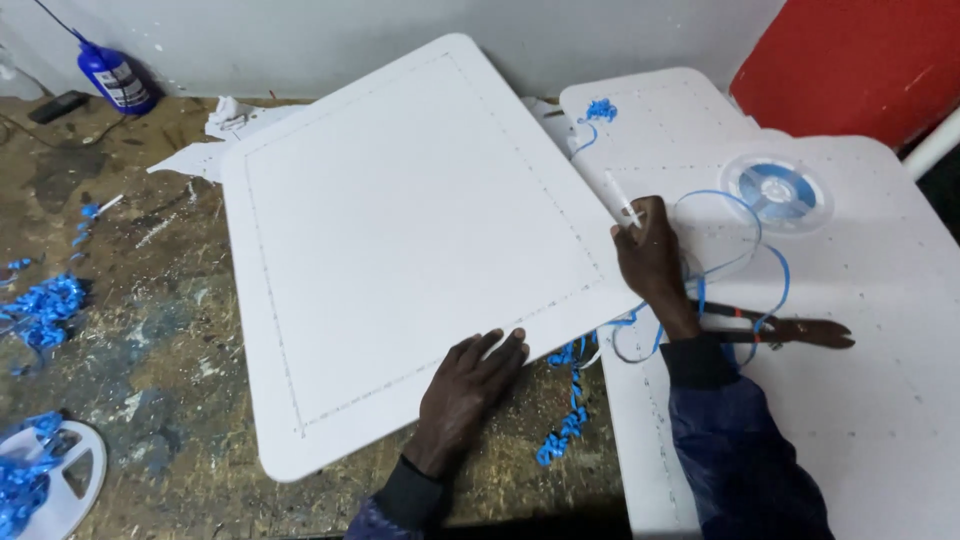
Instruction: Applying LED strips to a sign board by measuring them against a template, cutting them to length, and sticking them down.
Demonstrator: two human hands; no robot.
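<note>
A large white square panel [400, 230] with rounded corners and a dotted line of small holes near its edge lies tilted on the workbench. My left hand [465, 390] rests flat on its near edge, fingers spread. At the panel's right edge my right hand [650, 255] pinches a thin white stick-like piece [622, 200]. Blue tape [745, 255] loops from a clear reel [778, 192] around my right wrist. Red-handled pliers [785, 328] lie just right of that wrist.
More white panels [880, 380] lie under the reel and pliers at right. Blue tape scraps [45, 305] litter the worn bench at left, by a white spool [60, 480]. A blue bottle [115, 78] stands far left; a red surface [860, 55] rises far right.
</note>
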